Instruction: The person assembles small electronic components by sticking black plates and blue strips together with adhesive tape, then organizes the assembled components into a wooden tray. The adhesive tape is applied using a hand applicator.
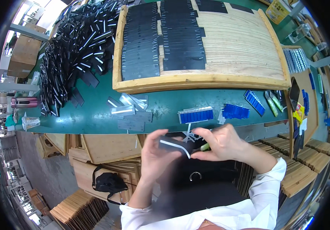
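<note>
Between thumb and fingers, my left hand point(153, 155) holds a dark flat piece point(168, 144) with a white strip point(174, 145) along it. The strip's free end bends away from the piece toward my right hand point(220, 145). That hand is closed around a slim green-handled tool point(204, 147), its thumb and finger close to the strip's end. What kind of tool it is stays mostly hidden in the fingers. Both hands are in front of the green table's near edge. Just beyond them lies a card of blue strips point(196, 115), with loose white slivers point(190, 136) below it.
A wooden tray point(241, 50) holds rows of dark pieces point(140, 46). To its left is a large heap of similar pieces point(73, 50). Several flat pieces point(130, 111) lie nearer. Blue strips point(236, 111) and green cutters point(273, 102) lie right. Stacked boards point(299, 168) stand below.
</note>
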`<state>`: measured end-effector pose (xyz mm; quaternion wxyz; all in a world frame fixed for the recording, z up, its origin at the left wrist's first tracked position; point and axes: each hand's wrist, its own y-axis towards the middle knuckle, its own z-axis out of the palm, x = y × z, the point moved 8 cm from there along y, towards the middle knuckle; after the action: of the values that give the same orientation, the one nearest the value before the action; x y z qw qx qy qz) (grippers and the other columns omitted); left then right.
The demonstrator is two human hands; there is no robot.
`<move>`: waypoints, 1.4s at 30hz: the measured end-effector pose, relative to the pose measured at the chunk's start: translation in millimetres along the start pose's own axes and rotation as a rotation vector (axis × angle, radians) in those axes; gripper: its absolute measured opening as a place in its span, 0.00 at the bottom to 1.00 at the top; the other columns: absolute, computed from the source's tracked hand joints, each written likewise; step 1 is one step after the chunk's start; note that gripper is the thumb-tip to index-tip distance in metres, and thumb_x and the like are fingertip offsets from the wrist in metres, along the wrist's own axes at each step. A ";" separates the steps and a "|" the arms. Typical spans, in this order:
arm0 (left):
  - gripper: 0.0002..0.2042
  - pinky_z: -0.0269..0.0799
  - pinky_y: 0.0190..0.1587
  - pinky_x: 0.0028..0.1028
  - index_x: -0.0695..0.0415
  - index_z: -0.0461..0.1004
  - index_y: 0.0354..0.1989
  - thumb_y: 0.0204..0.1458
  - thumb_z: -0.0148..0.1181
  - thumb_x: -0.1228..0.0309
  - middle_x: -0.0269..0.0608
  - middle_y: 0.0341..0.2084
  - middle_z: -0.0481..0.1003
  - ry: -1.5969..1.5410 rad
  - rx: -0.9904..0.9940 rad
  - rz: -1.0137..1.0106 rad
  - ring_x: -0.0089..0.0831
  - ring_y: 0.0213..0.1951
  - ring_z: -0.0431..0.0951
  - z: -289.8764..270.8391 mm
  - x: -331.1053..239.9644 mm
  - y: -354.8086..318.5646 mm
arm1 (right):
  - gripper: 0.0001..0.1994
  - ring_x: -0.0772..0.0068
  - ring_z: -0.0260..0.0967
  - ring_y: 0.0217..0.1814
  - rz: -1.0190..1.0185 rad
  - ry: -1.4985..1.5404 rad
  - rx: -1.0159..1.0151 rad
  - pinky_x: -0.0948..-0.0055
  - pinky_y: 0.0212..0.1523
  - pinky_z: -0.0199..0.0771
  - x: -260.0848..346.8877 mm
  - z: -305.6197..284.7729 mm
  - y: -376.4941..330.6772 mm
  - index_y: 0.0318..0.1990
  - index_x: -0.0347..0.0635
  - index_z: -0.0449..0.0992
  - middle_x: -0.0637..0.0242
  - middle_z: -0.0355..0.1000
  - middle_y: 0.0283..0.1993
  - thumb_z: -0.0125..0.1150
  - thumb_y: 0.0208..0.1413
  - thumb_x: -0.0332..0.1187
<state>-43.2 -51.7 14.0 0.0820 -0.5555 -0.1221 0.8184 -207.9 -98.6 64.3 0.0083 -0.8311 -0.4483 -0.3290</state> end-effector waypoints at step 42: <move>0.23 0.79 0.42 0.22 0.62 0.67 0.46 0.41 0.67 0.90 0.50 0.48 0.75 0.172 -0.125 0.109 0.29 0.46 0.78 -22.7 -6.1 10.8 | 0.20 0.67 0.68 0.39 0.013 -0.087 -0.269 0.69 0.40 0.64 -44.3 -22.7 1.2 0.44 0.45 0.77 0.72 0.76 0.47 0.74 0.39 0.34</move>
<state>-19.8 -61.2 8.3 0.0127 -0.6335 -0.1348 0.7618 -236.1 -139.1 57.8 -0.1204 -0.8412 -0.3946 -0.3496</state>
